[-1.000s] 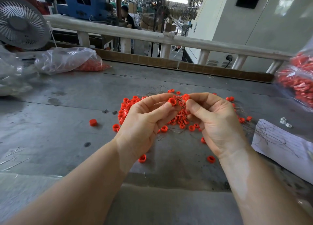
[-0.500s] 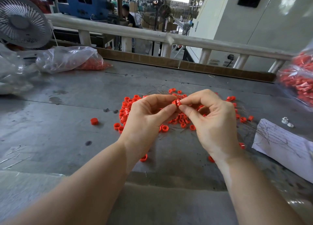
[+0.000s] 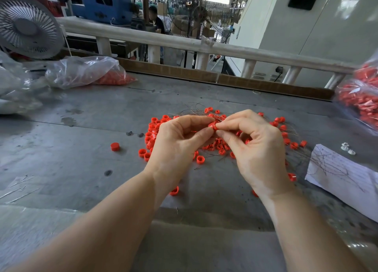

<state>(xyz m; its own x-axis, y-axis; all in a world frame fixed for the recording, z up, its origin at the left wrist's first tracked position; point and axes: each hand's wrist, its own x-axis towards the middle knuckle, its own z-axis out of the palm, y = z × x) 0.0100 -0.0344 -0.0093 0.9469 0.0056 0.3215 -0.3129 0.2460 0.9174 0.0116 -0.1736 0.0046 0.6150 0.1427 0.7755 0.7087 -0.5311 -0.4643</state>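
Observation:
My left hand (image 3: 176, 147) and my right hand (image 3: 257, 149) meet above the middle of the grey table (image 3: 81, 169). Between their fingertips they pinch one small red plastic cap (image 3: 212, 126). Under and around the hands lies a heap of several red caps (image 3: 155, 128) mixed with thin wire pieces (image 3: 194, 111). One red cap (image 3: 115, 146) lies alone to the left of the heap. The hands hide part of the heap.
A clear bag holding red caps (image 3: 90, 73) lies at the back left beside a white fan (image 3: 26, 26). Another bag of red parts (image 3: 362, 100) sits at the right edge. White paper with wires on it (image 3: 343, 181) and small white parts (image 3: 347, 149) lie right.
Both hands have moved a little closer together, and my right fingertips now touch the red cap that my left hand held. The heap on the table has not moved.

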